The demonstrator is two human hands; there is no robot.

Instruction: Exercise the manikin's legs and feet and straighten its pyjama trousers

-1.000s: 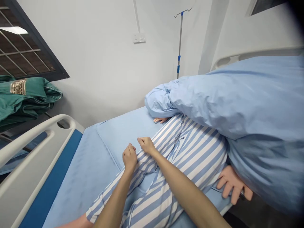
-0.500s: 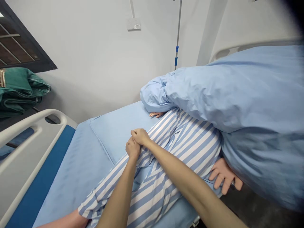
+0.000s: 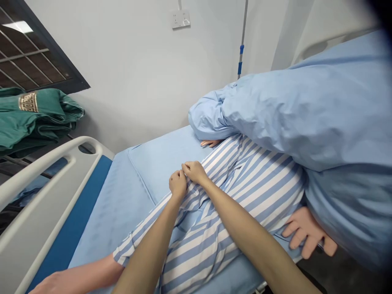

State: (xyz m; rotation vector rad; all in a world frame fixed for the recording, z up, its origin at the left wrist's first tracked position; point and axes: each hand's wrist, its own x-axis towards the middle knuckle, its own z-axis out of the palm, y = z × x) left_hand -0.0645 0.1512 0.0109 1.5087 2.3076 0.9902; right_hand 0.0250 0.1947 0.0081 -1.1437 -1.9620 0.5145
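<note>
A manikin in blue-and-white striped trousers (image 3: 260, 183) lies on a bed with a light blue sheet (image 3: 119, 200). My left hand (image 3: 177, 182) is closed at the far side of its thigh, fingers curled into the striped cloth. Right beside it, my right hand (image 3: 194, 171) is also closed on the trousers; the fingertips of both are hidden. Folds in the cloth gather below my wrists. The manikin's bare foot (image 3: 58, 281) points to the lower left, and its near hand (image 3: 309, 232) rests palm down at the bed's edge.
A blue quilt (image 3: 306, 114) covers the manikin's upper body. The grey-white footboard (image 3: 39, 200) stands at left, with folded green cloth (image 3: 45, 116) behind it. Near the wall rises a metal pole (image 3: 243, 32); a socket (image 3: 180, 19) is above.
My two hands, one overlapping the other before, now sit slightly apart side by side. The camera view has shifted, so the bed and manikin appear farther right.
</note>
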